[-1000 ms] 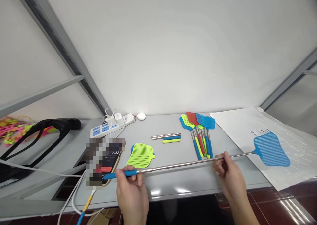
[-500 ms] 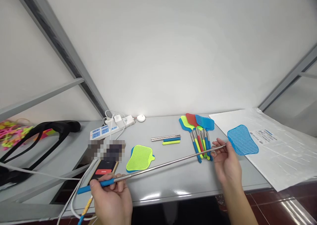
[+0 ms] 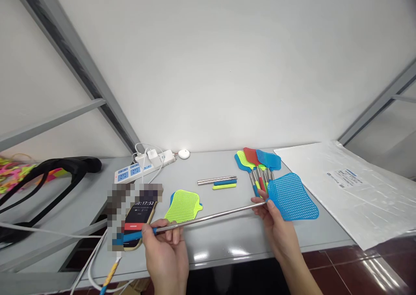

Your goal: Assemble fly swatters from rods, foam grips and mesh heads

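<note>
A blue fly swatter [image 3: 294, 197] with a telescopic metal rod stretches between my hands above the front of the table. My left hand [image 3: 167, 247] is closed around the rod where it meets the blue handle, palm up. My right hand [image 3: 276, 225] pinches the rod's far end, right by the blue mesh head. Under the rod lie a lime-green mesh head [image 3: 183, 205] and a blue one mostly hidden below it. Behind are metal rods [image 3: 217, 180], a blue handle [image 3: 225, 182] and a lime-green handle [image 3: 224, 186].
Several finished-looking fly swatters [image 3: 251, 156] lie piled at the back. A white plastic package [image 3: 367, 199] covers the table's right side. To the left are a phone [image 3: 147, 206], a power strip [image 3: 130, 172] with plugs, white cables, and a black strapped item [image 3: 61, 173]. A round white device [image 3: 183, 154] sits by the wall.
My hands have come closer together, and the rod between them is shorter. The blue mesh head has moved left with my right hand, and my left hand has shifted right.
</note>
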Available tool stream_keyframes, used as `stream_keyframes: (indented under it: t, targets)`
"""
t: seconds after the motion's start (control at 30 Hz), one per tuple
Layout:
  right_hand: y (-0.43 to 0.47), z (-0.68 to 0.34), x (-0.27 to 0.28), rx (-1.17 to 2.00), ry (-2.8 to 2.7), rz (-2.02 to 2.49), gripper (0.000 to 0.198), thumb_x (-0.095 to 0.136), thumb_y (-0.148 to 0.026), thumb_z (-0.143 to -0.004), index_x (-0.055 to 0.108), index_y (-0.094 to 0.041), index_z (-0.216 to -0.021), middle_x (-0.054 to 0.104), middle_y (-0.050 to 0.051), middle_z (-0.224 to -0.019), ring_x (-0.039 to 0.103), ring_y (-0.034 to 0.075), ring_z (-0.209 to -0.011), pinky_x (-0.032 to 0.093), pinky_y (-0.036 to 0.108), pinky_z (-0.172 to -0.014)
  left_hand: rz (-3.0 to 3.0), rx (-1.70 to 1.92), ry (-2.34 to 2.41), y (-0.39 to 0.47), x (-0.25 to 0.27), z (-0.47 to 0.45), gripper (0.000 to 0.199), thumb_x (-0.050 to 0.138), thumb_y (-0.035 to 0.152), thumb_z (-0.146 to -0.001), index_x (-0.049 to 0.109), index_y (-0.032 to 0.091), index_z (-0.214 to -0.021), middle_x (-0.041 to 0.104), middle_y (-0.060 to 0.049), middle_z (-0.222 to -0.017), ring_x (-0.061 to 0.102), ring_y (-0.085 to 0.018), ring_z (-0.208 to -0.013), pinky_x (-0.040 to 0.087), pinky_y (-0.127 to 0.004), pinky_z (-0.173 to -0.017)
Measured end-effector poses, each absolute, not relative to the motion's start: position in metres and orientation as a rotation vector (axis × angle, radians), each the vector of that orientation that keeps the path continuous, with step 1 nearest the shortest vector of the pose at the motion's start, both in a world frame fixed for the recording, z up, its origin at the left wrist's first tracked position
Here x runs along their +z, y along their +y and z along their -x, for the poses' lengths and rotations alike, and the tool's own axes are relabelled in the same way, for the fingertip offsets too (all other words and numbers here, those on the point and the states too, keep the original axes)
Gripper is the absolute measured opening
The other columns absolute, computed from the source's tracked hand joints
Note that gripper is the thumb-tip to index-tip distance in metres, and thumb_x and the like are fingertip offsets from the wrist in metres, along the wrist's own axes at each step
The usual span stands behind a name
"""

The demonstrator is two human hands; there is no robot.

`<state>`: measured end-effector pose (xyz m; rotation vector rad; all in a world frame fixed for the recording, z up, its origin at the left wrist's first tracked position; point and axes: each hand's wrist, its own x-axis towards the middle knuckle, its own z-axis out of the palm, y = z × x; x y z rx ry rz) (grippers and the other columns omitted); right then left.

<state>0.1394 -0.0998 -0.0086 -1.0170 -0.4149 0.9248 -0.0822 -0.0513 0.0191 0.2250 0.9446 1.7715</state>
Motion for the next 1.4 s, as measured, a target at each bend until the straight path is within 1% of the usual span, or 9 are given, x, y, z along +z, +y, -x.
stream_keyframes:
  t: [0.23, 0.43, 0.6, 0.67, 0.8, 1.13, 1.23, 1.33, 1.4]
  targets:
    - [-0.095, -0.154, 0.000, 0.881, -0.337, 0.952, 0.034, 0.062, -0.047, -0.088, 0.069, -0.017, -0.101, 0.072, 0.008, -0.095, 0.067, 0.021, -0.076, 0.055, 0.037, -0.069, -0.191, 1.707, 0.938, -0.051, 0.021, 0.090, 0.035, 0.050, 0.045, -0.091, 0.057, 0.017, -0.070, 0.035, 0.006, -0.050, 0.028, -0.008, -0.045, 0.033, -0.021, -0.048]
    - [-0.093, -0.175, 0.002, 0.723, -0.259, 0.953, 0.028, 0.070, -0.040, -0.082, 0.067, -0.020, -0.101, 0.068, 0.002, -0.097, 0.064, 0.018, -0.072, 0.056, 0.035, -0.061, -0.095, 1.973, 1.009, -0.032, 0.029, 0.116, 0.040, 0.035, 0.042, -0.098, 0.056, 0.018, -0.074, 0.059, 0.000, -0.076, 0.058, -0.015, -0.070, 0.049, -0.033, -0.072]
    - [-0.092, -0.170, 0.002, 0.640, -0.220, 0.954, 0.031, 0.069, -0.039, -0.081, 0.067, -0.019, -0.105, 0.070, 0.002, -0.093, 0.065, 0.018, -0.074, 0.054, 0.032, -0.063, -0.211, 2.030, 1.005, -0.023, 0.028, 0.121, 0.030, 0.042, 0.029, -0.097, 0.041, 0.020, -0.068, 0.044, 0.007, -0.057, 0.058, -0.014, -0.064, 0.049, -0.039, -0.087]
    - [-0.091, -0.156, 0.003, 0.605, -0.235, 0.994, 0.032, 0.066, -0.042, -0.084, 0.067, -0.019, -0.106, 0.071, 0.004, -0.094, 0.067, 0.019, -0.080, 0.053, 0.031, -0.066, -0.313, 2.037, 1.017, -0.026, 0.023, 0.107, 0.027, 0.048, 0.031, -0.093, 0.039, 0.021, -0.070, 0.039, 0.009, -0.053, 0.058, -0.013, -0.061, 0.049, -0.038, -0.086]
    - [-0.090, -0.129, 0.006, 0.653, -0.310, 1.058, 0.037, 0.055, -0.048, -0.091, 0.068, -0.016, -0.106, 0.074, 0.009, -0.098, 0.068, 0.024, -0.094, 0.051, 0.033, -0.073, -0.395, 2.008, 1.106, -0.037, 0.020, 0.075, 0.023, 0.045, 0.039, -0.094, 0.044, 0.022, -0.078, 0.057, 0.005, -0.062, 0.063, -0.017, -0.063, 0.052, -0.040, -0.077]
    - [-0.096, -0.072, 0.007, 0.825, -0.336, 1.168, 0.048, 0.048, -0.056, -0.092, 0.072, -0.015, -0.097, 0.076, 0.012, -0.098, 0.068, 0.025, -0.095, 0.049, 0.038, -0.085, -0.353, 1.918, 1.106, -0.059, 0.027, 0.034, 0.024, 0.038, 0.038, -0.098, 0.043, 0.022, -0.080, 0.064, 0.003, -0.064, 0.064, -0.017, -0.059, 0.053, -0.039, -0.071]
    - [-0.094, -0.068, 0.004, 0.875, -0.375, 1.093, 0.047, 0.048, -0.055, -0.093, 0.069, -0.015, -0.105, 0.076, 0.011, -0.097, 0.068, 0.023, -0.088, 0.050, 0.039, -0.083, -0.383, 1.884, 1.081, -0.064, 0.021, 0.025, 0.027, 0.039, 0.041, -0.098, 0.043, 0.022, -0.079, 0.070, 0.001, -0.072, 0.066, -0.018, -0.068, 0.052, -0.041, -0.079]
    - [-0.092, -0.070, 0.003, 0.941, -0.535, 1.123, 0.045, 0.052, -0.054, -0.091, 0.065, -0.017, -0.114, 0.075, 0.009, -0.097, 0.066, 0.021, -0.083, 0.050, 0.037, -0.082, -0.478, 1.701, 1.080, -0.073, 0.007, 0.016, 0.030, 0.046, 0.044, -0.096, 0.047, 0.021, -0.076, 0.074, -0.005, -0.096, 0.068, -0.020, -0.087, 0.051, -0.040, -0.085]
    - [-0.092, -0.069, 0.002, 0.974, -0.622, 1.134, 0.041, 0.056, -0.053, -0.089, 0.063, -0.020, -0.114, 0.073, 0.007, -0.099, 0.066, 0.020, -0.082, 0.051, 0.032, -0.072, -0.633, 1.452, 1.106, -0.083, -0.003, 0.008, 0.032, 0.050, 0.049, -0.093, 0.056, 0.020, -0.081, 0.070, -0.009, -0.114, 0.067, -0.023, -0.098, 0.053, -0.037, -0.084]
